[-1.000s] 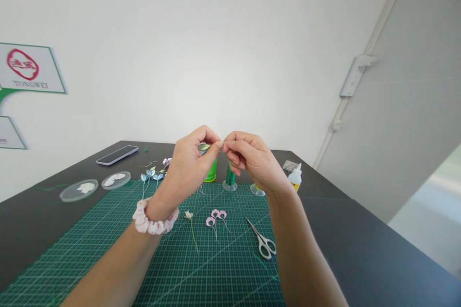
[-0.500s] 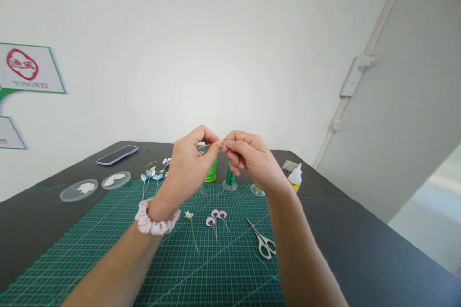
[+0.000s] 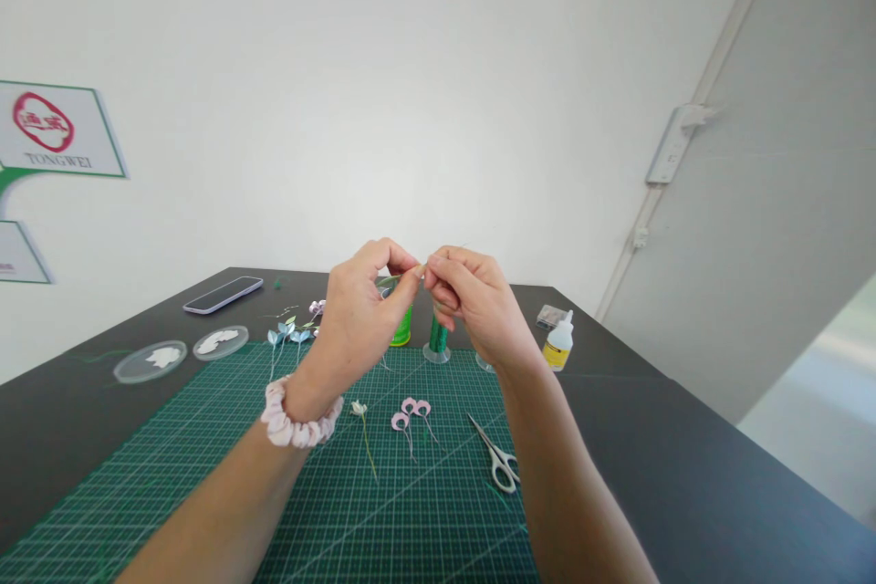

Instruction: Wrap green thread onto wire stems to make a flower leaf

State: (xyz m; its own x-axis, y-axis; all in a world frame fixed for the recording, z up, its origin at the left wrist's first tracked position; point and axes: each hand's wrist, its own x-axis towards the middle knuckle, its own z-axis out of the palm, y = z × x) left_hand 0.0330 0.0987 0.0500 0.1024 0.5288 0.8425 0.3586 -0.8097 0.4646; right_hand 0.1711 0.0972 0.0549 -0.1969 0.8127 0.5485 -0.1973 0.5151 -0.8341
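My left hand [image 3: 366, 297], with a pale pink scrunchie [image 3: 297, 418] at its wrist, pinches thumb against forefinger. A thin greenish strand shows inside its curl, though its kind is unclear. Fingertip to fingertip with it, my right hand [image 3: 475, 297] is also closed in a pinch; what it holds is hidden. Both are raised over the far edge of the green cutting mat [image 3: 342, 529]. Below them lie a small white flower on a stem [image 3: 367, 438], several pink looped petals on wires [image 3: 411, 411] and white-handled scissors [image 3: 499, 464].
Behind my hands stand a green spool [image 3: 438, 342] and a bright green container [image 3: 402, 328]. A glue bottle [image 3: 558, 345] is to the right. At left are blue wired flowers [image 3: 287, 335], two shallow dishes [image 3: 137, 372] with white pieces, and a phone [image 3: 223, 295].
My right hand and forearm have shifted slightly left, uncovering more of the glue bottle. Its fingers have turned a little; both hands keep their pinch.
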